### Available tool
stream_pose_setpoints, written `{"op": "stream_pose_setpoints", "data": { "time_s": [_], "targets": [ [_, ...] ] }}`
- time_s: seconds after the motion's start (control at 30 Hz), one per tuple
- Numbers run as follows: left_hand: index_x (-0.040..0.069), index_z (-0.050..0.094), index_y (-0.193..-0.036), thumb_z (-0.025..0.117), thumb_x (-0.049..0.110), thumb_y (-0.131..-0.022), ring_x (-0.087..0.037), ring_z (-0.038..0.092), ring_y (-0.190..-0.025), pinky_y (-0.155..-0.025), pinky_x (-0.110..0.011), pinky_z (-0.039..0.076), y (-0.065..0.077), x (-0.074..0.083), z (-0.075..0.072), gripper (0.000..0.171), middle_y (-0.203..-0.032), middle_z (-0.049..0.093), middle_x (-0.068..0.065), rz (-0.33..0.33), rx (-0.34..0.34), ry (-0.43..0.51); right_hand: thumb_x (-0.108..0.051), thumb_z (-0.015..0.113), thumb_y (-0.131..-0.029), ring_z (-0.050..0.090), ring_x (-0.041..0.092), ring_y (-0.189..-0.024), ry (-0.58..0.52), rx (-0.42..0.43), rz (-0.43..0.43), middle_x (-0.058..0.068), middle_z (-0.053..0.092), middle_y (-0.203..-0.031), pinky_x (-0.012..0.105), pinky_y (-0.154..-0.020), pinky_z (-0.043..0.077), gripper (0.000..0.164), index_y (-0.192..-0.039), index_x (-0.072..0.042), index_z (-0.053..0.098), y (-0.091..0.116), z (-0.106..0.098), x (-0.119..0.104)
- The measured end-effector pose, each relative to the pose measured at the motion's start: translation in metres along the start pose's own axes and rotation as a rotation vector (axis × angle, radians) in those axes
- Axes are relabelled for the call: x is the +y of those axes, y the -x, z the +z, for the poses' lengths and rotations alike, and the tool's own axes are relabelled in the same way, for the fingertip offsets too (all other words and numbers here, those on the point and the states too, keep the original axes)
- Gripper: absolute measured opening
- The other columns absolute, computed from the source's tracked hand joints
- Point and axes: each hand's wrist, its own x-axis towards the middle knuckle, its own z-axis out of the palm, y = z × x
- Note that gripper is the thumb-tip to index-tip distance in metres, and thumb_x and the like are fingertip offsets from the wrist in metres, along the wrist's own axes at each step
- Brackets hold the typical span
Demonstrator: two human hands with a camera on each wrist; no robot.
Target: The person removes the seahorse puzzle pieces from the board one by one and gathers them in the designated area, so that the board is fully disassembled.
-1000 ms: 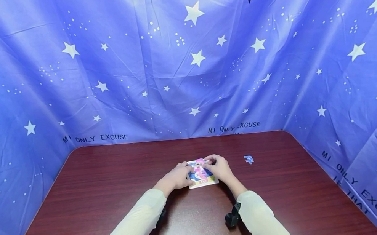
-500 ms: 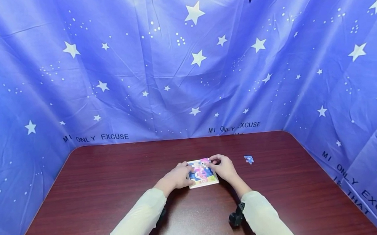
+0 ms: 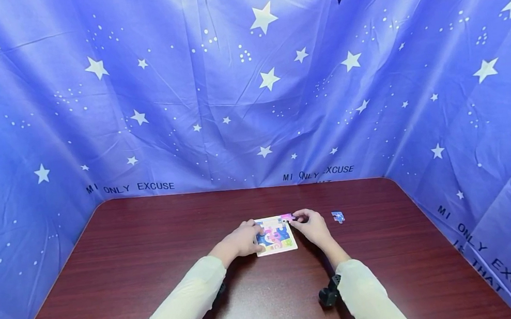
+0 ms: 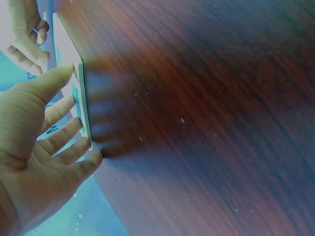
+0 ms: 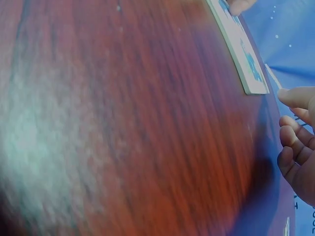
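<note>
A small square jigsaw board with a pink, blue and yellow picture lies on the table. My left hand rests on its left side; in the left wrist view the fingers of that hand spread along the board's edge. My right hand pinches a pink puzzle piece between thumb and fingertips at the board's top right corner. Seen from the right wrist, this piece is a thin edge tilted above the board, and the other fingers are loosely curled.
A loose blue puzzle piece lies on the dark red table, to the right of my right hand. Behind the table and at both sides hangs a blue curtain with white stars.
My right hand has moved to the right, carrying the pink puzzle piece from over the middle of the board to its top right corner. The left hand has stayed in place.
</note>
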Motion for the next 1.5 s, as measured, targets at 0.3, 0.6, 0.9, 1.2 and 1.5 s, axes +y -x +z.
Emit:
{"op": "stream_pose_setpoints", "data": {
  "time_s": [0.3, 0.6, 0.9, 1.2, 1.5],
  "targets": [
    [0.009, 0.060, -0.111, 0.071, 0.028, -0.081, -0.023, 0.046, -0.110, -0.098, -0.034, 0.041, 0.000, 0.001, -0.001, 0.037, -0.118, 0.051, -0.008, -0.001, -0.005, -0.006, -0.014, 0.074, -0.077, 0.053, 0.014, -0.072, 0.017, 0.010, 0.007, 0.006, 0.062, -0.077, 0.026, -0.068, 0.042, 0.023, -0.096, -0.003, 0.068, 0.000, -0.009, 0.007],
    [0.009, 0.061, -0.110, 0.071, 0.028, -0.081, -0.022, 0.046, -0.108, -0.096, -0.034, 0.042, 0.001, 0.002, -0.001, 0.036, -0.116, 0.051, -0.007, 0.003, -0.010, -0.011, -0.015, 0.073, -0.078, 0.053, 0.015, -0.074, 0.036, 0.001, 0.031, 0.007, 0.062, -0.080, 0.026, -0.069, 0.041, 0.025, -0.099, -0.002, 0.068, -0.001, -0.020, 0.015],
    [0.010, 0.060, -0.111, 0.070, 0.029, -0.082, -0.022, 0.046, -0.110, -0.099, -0.034, 0.041, -0.001, -0.001, 0.001, 0.037, -0.118, 0.050, -0.008, -0.006, -0.017, -0.010, -0.015, 0.072, -0.079, 0.054, 0.015, -0.074, 0.038, -0.005, 0.050, 0.008, 0.063, -0.080, 0.025, -0.069, 0.042, 0.025, -0.100, -0.001, 0.067, -0.002, -0.031, 0.021],
    [0.009, 0.060, -0.110, 0.071, 0.029, -0.081, -0.023, 0.046, -0.108, -0.098, -0.034, 0.041, -0.001, -0.001, 0.000, 0.037, -0.116, 0.051, -0.008, 0.003, -0.008, -0.015, -0.015, 0.072, -0.078, 0.051, 0.012, -0.069, 0.060, 0.008, 0.031, 0.007, 0.063, -0.078, 0.022, -0.064, 0.040, 0.026, -0.100, -0.001, 0.067, -0.002, -0.042, 0.028],
    [0.010, 0.060, -0.108, 0.071, 0.029, -0.080, -0.023, 0.046, -0.109, -0.097, -0.034, 0.042, -0.001, 0.000, 0.001, 0.035, -0.114, 0.051, -0.006, -0.002, -0.008, -0.005, -0.016, 0.072, -0.079, 0.052, 0.015, -0.072, 0.095, 0.029, 0.040, 0.008, 0.064, -0.080, 0.027, -0.068, 0.040, 0.026, -0.100, -0.002, 0.067, -0.001, -0.053, 0.034]
  ]
}}
